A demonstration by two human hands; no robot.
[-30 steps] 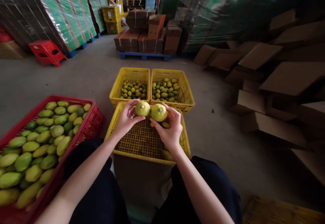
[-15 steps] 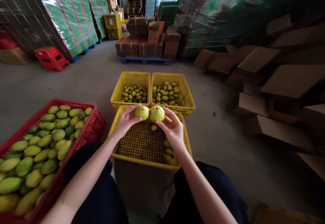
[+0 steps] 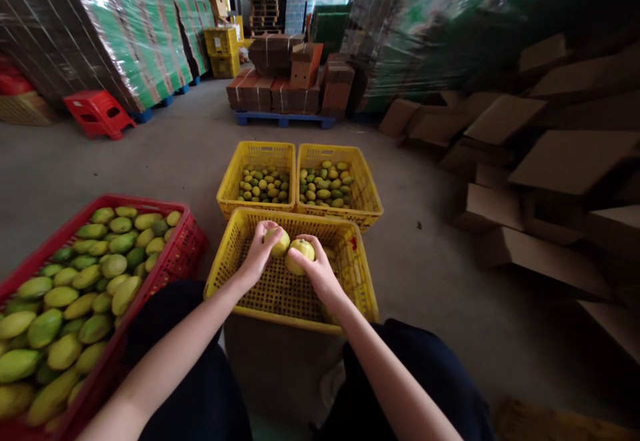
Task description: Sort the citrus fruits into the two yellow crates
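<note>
My left hand (image 3: 259, 254) is closed round a yellow-green lemon (image 3: 281, 245), thumb on the near side. A second lemon (image 3: 301, 256), its stem end turned up, is gripped by my right hand (image 3: 323, 273). The two fruits are side by side and almost touching, over the near yellow crate (image 3: 295, 321). Its perforated floor shows bare at the left and middle. More lemons lie along the crate's right side, partly hidden by my right hand.
Left of my legs stands a red crate (image 3: 193, 227) heaped with green and yellow lemons. Two yellow crates (image 3: 267, 147) holding smaller lemons adjoin the near crate's far side. Cardboard boxes (image 3: 540, 261) pile up at right. Beyond are a red stool (image 3: 100, 113) and a blue pallet (image 3: 284, 121).
Both hands have moved down and nearer to me with their lemons, from over the near crate's far rim to over its inside. Each hand keeps its lemon.
</note>
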